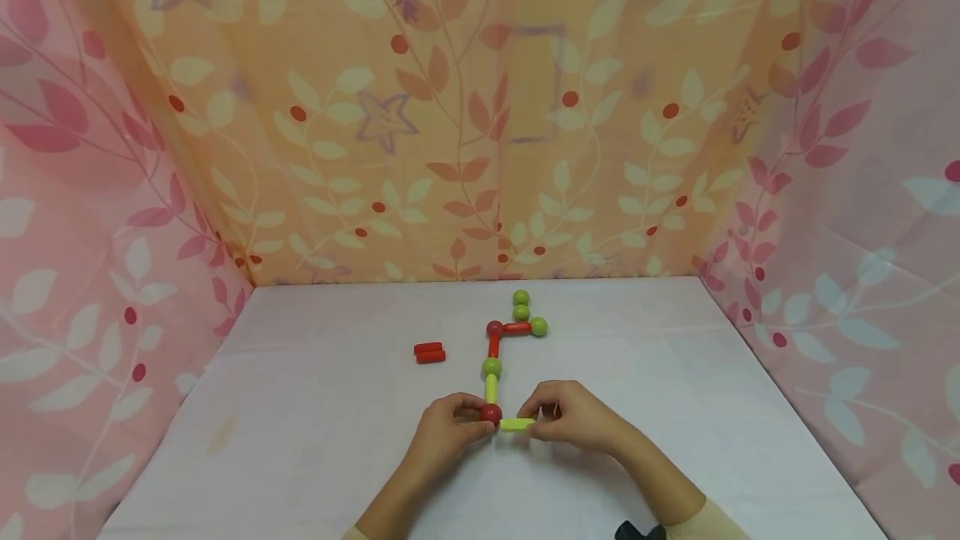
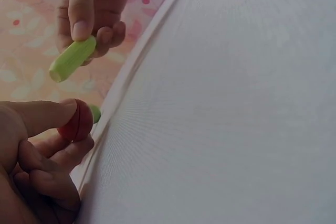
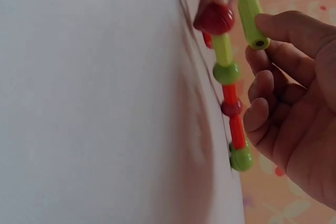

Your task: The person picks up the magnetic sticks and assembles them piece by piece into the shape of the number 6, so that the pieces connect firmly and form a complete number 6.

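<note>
My left hand (image 1: 448,430) pinches a red ball (image 1: 491,413) between thumb and fingers at the near end of a chain of rods and balls. From that ball a yellow-green rod (image 1: 491,388) runs to a green ball (image 1: 491,367). Beyond it a red rod (image 1: 493,347) leads to a second red ball (image 1: 495,328), where another red rod (image 1: 517,328) turns right to a green ball (image 1: 538,327). My right hand (image 1: 573,417) pinches a loose yellow-green rod (image 3: 252,20) by its right end. The rod's other end points at the near red ball, close beside it.
Two short red rods (image 1: 430,353) lie side by side left of the chain. Two loose green balls (image 1: 521,305) sit behind the chain's far end. A black object (image 1: 639,531) shows by the right forearm. Patterned cloth (image 1: 480,148) walls the white table (image 1: 300,407) at back and sides.
</note>
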Available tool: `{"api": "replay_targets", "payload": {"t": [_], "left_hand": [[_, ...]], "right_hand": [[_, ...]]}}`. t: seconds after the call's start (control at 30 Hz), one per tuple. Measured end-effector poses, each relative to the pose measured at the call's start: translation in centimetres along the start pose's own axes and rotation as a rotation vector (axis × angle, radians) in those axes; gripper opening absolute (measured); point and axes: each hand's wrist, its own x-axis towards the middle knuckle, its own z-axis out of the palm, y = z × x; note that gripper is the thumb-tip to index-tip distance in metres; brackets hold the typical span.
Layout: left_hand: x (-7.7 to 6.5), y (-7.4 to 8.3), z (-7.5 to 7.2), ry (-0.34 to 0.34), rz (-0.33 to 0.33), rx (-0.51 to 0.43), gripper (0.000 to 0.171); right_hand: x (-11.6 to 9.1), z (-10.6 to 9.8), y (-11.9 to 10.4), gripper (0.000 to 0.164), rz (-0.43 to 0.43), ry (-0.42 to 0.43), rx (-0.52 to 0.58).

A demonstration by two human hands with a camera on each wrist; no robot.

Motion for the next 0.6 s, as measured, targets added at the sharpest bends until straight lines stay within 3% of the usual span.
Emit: {"api": "replay_targets", "payload": {"t": [0.27, 0.6], "left_hand": [[-0.2, 0.3, 0.0, 0.002, -0.040, 0.036, 0.034], [-0.5, 0.6, 0.1, 0.008, -0.056, 0.050, 0.035]], "right_hand": [[1.0, -2.1, 1.5, 0.019, 0.048, 0.157, -0.052], [3.0, -2.9, 3.3, 0.018, 0.073, 0.241, -0.114]]}}
